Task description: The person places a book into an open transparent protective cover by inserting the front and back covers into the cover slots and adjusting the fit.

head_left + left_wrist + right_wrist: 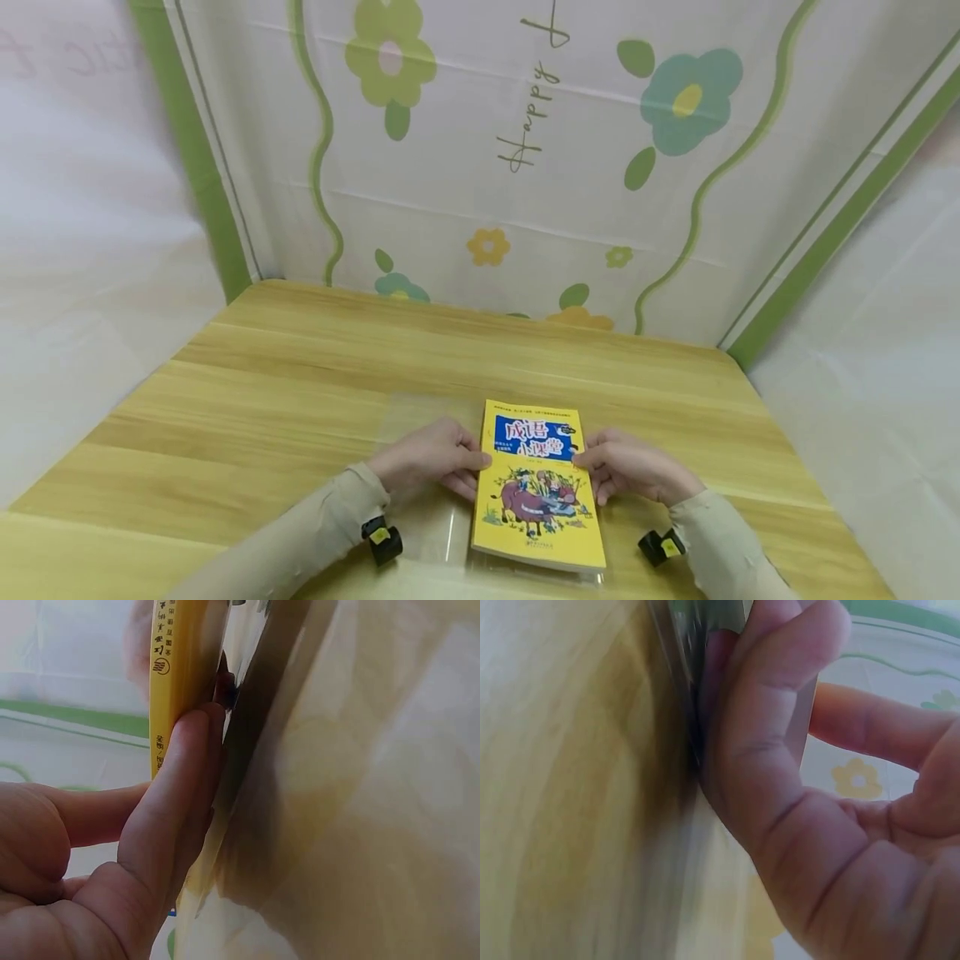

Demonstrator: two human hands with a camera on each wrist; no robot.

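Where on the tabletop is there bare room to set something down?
The tabletop lies bare between the yellow book and the flowered cloth, left of the left sleeve, and from the right hand out to the right edge. The near middle is crowded: left hand and right hand grip the book, clear plastic beside it.

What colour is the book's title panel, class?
The title panel is blue, clearest in the head view.

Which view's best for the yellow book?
Head: the yellow book is face up there, front cover almost entirely visible. Left wrist catches mainly part of the printed spine; right wrist, just a narrow strip behind the right hand.
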